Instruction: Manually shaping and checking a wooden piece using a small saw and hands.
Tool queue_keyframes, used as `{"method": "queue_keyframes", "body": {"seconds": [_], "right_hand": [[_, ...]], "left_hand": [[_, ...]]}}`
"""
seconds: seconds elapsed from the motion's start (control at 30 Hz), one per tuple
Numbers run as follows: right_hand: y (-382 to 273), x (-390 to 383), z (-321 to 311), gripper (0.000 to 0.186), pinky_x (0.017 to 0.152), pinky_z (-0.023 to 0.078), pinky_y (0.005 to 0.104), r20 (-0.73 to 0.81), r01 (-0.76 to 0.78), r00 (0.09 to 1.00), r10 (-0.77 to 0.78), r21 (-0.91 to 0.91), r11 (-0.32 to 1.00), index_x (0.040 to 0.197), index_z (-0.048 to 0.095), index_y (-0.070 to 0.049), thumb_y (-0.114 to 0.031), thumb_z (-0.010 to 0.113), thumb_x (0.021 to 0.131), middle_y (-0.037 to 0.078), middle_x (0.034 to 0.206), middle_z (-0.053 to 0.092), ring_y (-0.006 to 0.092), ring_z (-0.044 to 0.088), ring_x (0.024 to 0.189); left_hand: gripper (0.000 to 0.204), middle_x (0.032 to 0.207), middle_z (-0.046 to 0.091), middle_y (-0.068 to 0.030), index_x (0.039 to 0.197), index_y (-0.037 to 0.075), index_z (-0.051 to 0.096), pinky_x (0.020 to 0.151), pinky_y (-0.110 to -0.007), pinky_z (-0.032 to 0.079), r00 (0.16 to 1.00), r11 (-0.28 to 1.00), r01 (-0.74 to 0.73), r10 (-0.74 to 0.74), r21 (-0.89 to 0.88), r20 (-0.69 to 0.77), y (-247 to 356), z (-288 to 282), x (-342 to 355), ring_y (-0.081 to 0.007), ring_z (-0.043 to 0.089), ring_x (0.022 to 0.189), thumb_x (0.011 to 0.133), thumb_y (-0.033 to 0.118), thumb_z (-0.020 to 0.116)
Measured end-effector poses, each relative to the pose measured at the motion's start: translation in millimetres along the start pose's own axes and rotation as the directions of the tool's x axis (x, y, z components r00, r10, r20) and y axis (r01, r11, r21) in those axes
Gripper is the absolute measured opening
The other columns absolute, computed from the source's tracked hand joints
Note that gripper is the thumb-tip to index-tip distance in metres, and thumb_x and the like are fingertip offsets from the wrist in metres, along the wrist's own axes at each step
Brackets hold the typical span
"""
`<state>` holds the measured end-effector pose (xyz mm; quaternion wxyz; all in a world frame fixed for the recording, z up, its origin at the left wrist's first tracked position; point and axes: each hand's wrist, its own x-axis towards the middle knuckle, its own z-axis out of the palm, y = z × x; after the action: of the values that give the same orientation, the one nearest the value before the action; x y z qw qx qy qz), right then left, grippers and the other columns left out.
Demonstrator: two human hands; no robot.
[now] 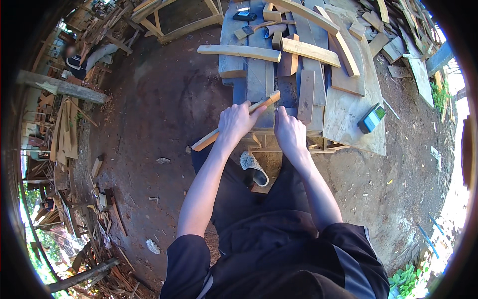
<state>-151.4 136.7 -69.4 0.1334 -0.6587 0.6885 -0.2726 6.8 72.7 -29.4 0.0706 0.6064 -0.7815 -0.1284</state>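
Both of the person's bare hands are at the near edge of a workbench of weathered, grey-blue wooden planks (259,77), set a little apart from each other. Clamped around a long, narrow, pale orange-brown strip of wood (272,99), the left hand (236,123) holds it near its middle, so that it slants from lower left to upper right, its far end at the bench's near edge. Curled and thumb-side up, the right hand (291,130) is just beside that far end; I cannot tell whether it grips anything. Beyond them on the bench lie a gently curved, pale wooden bar (239,52), a second pale wooden bar (311,52), a flat, brownish rectangular board (306,95), a wide paintbrush with a wooden handle (244,33) and a small black device (245,16). To the right, a blue-and-black handheld device with a green face (372,118) rests on a broad, pale wooden sheet (348,124). A pale, speckled shoe (249,160) shows between the dark-clothed legs, and another person (77,65) is well apart at the far left.
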Motion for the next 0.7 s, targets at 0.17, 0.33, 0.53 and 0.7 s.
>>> {"method": "queue_keyframes", "body": {"seconds": [0.17,0.33,0.53,0.7], "right_hand": [[5.2,0.1,13.2,0.013,0.055,0.052,0.0505,-0.05,0.011,0.999,-0.008,0.051,0.999,0.098,0.049,-0.004,-0.017,0.05,0.102,0.02,0.069,0.067,0.04,0.067,0.063],[7.8,1.2,23.5,0.014,0.053,0.051,0.0508,-0.107,0.03,0.994,-0.02,0.087,0.996,0.098,0.048,-0.006,-0.019,0.049,0.103,0.018,0.068,0.066,0.0397,0.066,0.061],[9.8,2.6,25.3,0.013,0.053,0.051,0.0507,-0.106,0.028,0.994,-0.019,0.092,0.995,0.098,0.048,-0.007,-0.019,0.049,0.103,0.017,0.066,0.066,0.0395,0.066,0.061],[7.8,3.4,25.1,0.012,0.053,0.052,0.0503,-0.125,0.044,0.992,-0.029,0.12,0.992,0.099,0.049,-0.007,-0.018,0.05,0.103,0.018,0.066,0.066,0.0395,0.066,0.06]], "left_hand": [[0.065,0.077,0.07,-0.0245,0.098,0.006,0.075,0.074,-0.052,0.057,0.999,0.999,0.024,-0.023,-0.031,0.031,-0.4,-1.2,2.3,-0.0429,0.07,0.081,0.09,0.068,0.057],[0.065,0.08,0.071,-0.024,0.097,0.006,0.075,0.076,-0.051,0.057,0.998,0.999,0.034,-0.033,-0.037,0.052,-1.5,-3.9,3.6,-0.0418,0.071,0.083,0.09,0.067,0.057],[0.065,0.081,0.072,-0.0238,0.097,0.005,0.076,0.077,-0.05,0.057,0.995,0.997,0.052,-0.047,-0.06,0.084,-1.1,-5.9,6.1,-0.041,0.072,0.085,0.09,0.066,0.058],[0.067,0.087,0.072,-0.0247,0.108,0.009,0.076,0.082,-0.051,0.056,0.988,0.995,0.082,-0.074,-0.058,0.135,-1.6,-9.3,8.2,-0.0418,0.071,0.091,0.089,0.07,0.057]]}}
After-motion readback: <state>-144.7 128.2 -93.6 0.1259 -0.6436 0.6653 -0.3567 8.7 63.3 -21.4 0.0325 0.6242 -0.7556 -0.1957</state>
